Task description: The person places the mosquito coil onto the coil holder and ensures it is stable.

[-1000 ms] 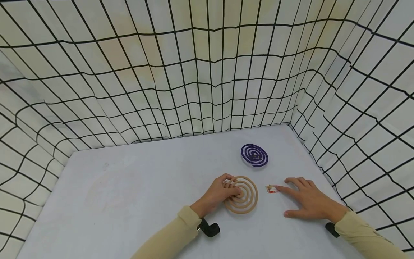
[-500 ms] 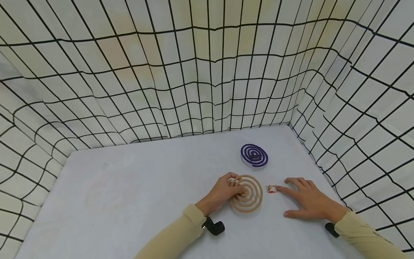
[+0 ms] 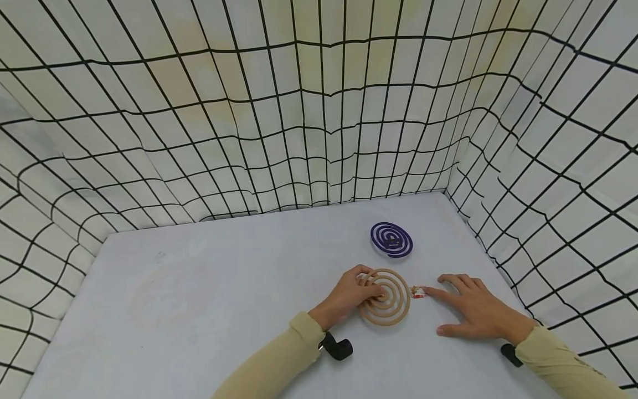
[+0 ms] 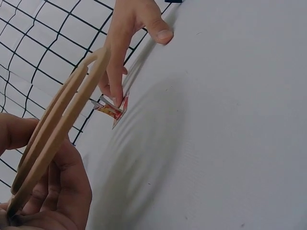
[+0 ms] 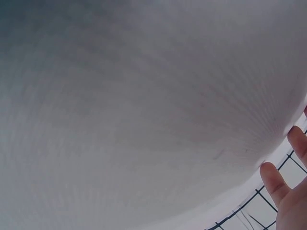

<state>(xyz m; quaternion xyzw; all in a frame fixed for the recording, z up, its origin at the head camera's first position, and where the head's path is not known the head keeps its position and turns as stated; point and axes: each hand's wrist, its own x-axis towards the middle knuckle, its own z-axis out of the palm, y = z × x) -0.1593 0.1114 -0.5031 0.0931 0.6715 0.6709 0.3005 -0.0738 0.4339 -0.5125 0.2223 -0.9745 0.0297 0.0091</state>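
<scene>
My left hand point(image 3: 346, 296) pinches a tan mosquito coil point(image 3: 409, 299), thumb on top near its centre and fingers at the far left rim. In the left wrist view the coil point(image 4: 60, 134) is tilted above the table and casts a ringed shadow. Just right of the coil lies a small red-and-white folded stand point(image 3: 418, 292), with a thin prong raised from it. The index fingertip of my right hand point(image 3: 473, 311) touches the stand's right side, its fingers spread and extended. The right wrist view catches only part of the right hand point(image 5: 292, 201).
A purple mosquito coil point(image 3: 392, 242) lies farther back on the white table point(image 3: 214, 293). Black grid netting over white cloth point(image 3: 279, 138) walls the back and both sides. Dark devices point(image 3: 339, 349) sit at both wrists.
My left hand has carried the tan coil to the right, until its rim reaches the stand's left edge in the head view. The right hand and the purple coil have stayed in place.
</scene>
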